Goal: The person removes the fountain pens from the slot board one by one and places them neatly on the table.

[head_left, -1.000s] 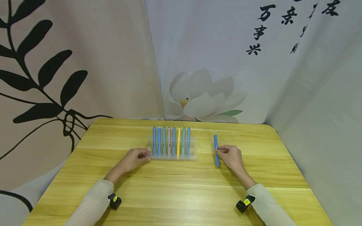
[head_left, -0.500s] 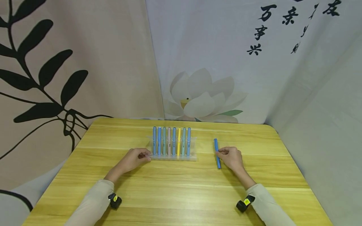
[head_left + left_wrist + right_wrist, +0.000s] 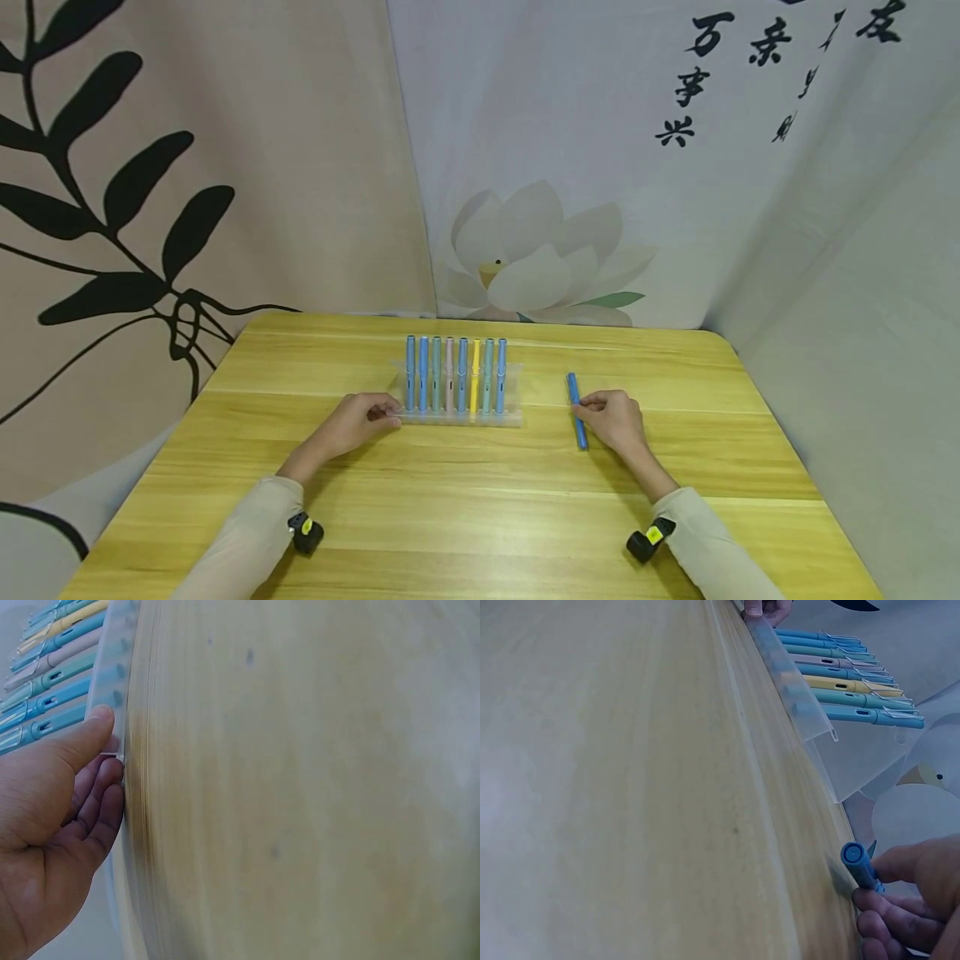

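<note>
A clear pen stand holds a row of pens in blue, green, pink and yellow. At its left end my left hand pinches the front corner, thumb on the outer face in the left wrist view and the other fingers curled below it. To the right of the stand, my right hand pinches a blue pen between thumb and fingers around its middle. That pen leans a little, its upper end toward the left. In the right wrist view its round end faces the camera.
Everything stands on a wooden table, with the stand toward its far edge. Behind hangs a pale curtain with leaf, lotus and lettering prints. A yellow pen stands among the others.
The blue pen has come slightly toward the person and its lower end has swung to the right. My right hand has shifted down a little; the left hand stays at the stand.
</note>
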Demonstrator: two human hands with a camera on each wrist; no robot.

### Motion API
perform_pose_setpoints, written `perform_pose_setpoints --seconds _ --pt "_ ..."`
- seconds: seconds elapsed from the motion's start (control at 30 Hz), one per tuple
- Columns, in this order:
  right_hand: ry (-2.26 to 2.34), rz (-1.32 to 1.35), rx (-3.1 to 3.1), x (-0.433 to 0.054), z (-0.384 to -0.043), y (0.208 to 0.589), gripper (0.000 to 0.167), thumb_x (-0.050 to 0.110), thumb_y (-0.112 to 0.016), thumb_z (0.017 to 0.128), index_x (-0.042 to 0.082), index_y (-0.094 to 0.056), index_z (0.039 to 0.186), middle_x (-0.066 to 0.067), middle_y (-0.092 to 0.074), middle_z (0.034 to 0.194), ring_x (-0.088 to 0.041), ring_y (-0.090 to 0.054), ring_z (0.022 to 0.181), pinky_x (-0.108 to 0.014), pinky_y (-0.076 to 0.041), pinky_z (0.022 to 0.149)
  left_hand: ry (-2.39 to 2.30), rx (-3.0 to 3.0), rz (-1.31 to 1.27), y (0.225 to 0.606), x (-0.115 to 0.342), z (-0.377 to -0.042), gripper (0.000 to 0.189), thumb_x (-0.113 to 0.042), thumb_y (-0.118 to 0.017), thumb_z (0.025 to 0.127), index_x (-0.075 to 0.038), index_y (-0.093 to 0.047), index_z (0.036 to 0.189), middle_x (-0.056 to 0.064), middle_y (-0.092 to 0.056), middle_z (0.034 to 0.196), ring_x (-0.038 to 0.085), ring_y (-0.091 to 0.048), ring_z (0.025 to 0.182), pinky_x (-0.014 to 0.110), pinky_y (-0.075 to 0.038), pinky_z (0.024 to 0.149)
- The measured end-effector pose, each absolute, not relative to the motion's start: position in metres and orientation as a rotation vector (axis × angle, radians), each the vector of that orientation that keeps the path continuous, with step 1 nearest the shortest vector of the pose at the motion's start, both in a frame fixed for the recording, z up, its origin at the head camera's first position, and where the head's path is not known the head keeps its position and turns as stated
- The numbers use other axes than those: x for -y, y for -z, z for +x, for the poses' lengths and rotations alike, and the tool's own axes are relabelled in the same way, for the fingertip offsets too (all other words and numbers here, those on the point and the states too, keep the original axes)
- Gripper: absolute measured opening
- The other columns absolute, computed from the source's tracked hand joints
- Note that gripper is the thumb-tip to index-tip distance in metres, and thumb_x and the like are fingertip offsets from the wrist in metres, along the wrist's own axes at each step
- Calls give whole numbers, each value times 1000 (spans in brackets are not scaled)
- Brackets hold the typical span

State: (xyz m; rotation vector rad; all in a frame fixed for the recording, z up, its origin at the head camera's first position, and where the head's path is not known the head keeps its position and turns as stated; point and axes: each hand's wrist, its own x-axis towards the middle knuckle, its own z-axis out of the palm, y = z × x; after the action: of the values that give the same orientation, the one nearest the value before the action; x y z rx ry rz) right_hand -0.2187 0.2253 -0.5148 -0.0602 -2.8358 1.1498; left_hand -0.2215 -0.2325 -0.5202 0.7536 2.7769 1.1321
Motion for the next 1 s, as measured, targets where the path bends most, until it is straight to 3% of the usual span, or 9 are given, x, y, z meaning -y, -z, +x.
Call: perform_pose_setpoints --seconds 0.7,1.0 --pt "-1119 -34 2835 -223 -219 516 23 26 -83 86 4 -79 91 0 -73 73 -11 -64 59 -31 -49 55 -1094 -2768 693 518 231 -221 15 -21 -72 97 -14 -74 110 -5 -73 101 9 -65 90 30 -56 82" --pt "-1117 -27 2832 -223 -218 513 27 29 -82 87 4 -79 96 -5 -75 80 -17 -69 69 -33 -52 59 -1121 -2775 713 519 233 -221 15 -19 -73 96 -12 -75 109 -4 -73 99 9 -66 88 31 -57 81"
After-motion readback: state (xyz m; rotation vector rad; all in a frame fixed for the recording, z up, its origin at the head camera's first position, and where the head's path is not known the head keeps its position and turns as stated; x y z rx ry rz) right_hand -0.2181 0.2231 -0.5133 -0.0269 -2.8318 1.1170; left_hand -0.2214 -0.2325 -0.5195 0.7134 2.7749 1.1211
